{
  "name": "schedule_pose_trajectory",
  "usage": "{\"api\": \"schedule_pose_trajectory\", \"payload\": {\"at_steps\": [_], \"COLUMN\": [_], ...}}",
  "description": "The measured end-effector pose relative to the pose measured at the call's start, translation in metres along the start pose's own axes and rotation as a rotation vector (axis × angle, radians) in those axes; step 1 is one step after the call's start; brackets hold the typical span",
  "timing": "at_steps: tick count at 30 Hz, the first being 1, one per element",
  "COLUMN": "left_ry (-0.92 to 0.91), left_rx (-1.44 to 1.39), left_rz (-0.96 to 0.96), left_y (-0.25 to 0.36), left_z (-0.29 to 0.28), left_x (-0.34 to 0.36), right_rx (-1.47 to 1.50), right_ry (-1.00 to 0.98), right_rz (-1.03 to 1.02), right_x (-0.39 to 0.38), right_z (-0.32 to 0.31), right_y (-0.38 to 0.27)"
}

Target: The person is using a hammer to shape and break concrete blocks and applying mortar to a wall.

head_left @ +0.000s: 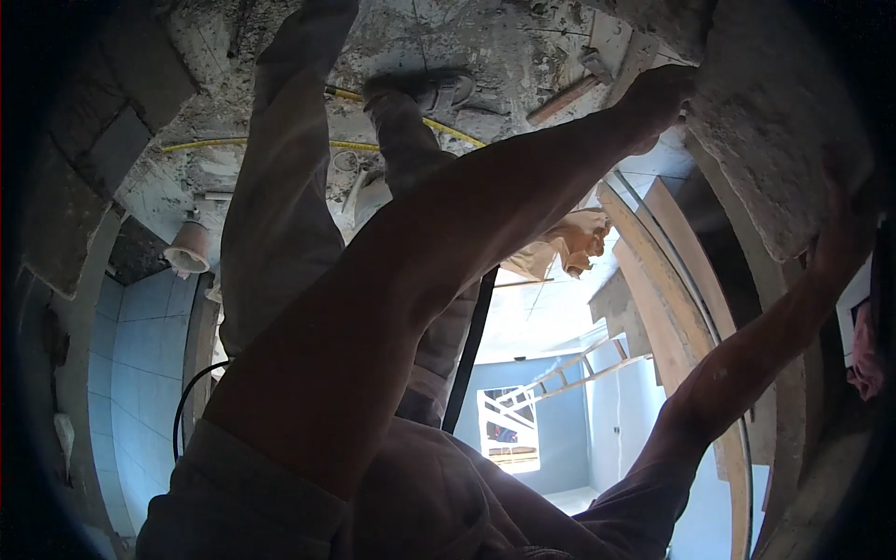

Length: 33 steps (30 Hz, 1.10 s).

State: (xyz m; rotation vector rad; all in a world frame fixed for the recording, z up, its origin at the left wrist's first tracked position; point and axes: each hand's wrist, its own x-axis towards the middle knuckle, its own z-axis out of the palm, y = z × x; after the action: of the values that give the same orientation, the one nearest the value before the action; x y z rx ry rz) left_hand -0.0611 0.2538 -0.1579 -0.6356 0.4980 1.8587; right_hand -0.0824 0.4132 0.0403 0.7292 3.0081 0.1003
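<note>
Forearms fill most of the view. Our left forearm (pixel 411 280), the largest form, rises bare from a rolled pale sleeve (pixel 243 504) at the lower edge and runs diagonally up to the upper right. There our left hand (pixel 658 98) meets the edge of a rough grey concrete slab (pixel 775 121); its fingers are curled against that edge, but we cannot tell whether they grip anything — the hand is in shadow.

Next in size, the slab spans the upper right corner, its surface pitted and pale. Our right forearm (pixel 737 373) climbs from the lower right, and our right hand (pixel 840 238) lies flat and spread against the slab's lower face, holding nothing separate.

Behind our left arm stand a person's legs in pale trousers (pixel 280 187), one shoe (pixel 420 89) planted on a mortar-spattered floor (pixel 523 47).

Smaller items follow: curved timber boards (pixel 672 271) beside the slab, a blue tiled wall (pixel 149 345) at left, a yellow tape measure (pixel 233 143) stretched on the floor — and a pale pipe fitting (pixel 189 250) near the tiles.
</note>
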Motion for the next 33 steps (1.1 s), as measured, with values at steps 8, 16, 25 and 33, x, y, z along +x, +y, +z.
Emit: {"api": "schedule_pose_trajectory", "payload": {"at_steps": [8, 16, 25, 33], "left_ry": [0.082, 0.005, 0.157, 0.093], "left_rx": [0.133, 0.531, 1.011, 1.494], "left_rz": [0.029, 0.044, -0.205, -0.34], "left_y": [0.035, 0.082, 0.189, 0.241], "left_z": [0.006, -0.04, -0.084, -0.069], "left_x": [-0.041, -0.121, -0.176, -0.144], "right_rx": [0.138, 0.681, 2.156, 2.515], "right_ry": [-0.096, 0.107, 0.105, 0.278], "right_rz": [0.067, -0.204, 1.439, 1.903], "right_x": [-0.026, -0.191, -0.268, -0.22], "right_z": [-0.003, 0.064, 0.117, 0.126], "right_y": [0.005, 0.007, -0.212, -0.306]}}
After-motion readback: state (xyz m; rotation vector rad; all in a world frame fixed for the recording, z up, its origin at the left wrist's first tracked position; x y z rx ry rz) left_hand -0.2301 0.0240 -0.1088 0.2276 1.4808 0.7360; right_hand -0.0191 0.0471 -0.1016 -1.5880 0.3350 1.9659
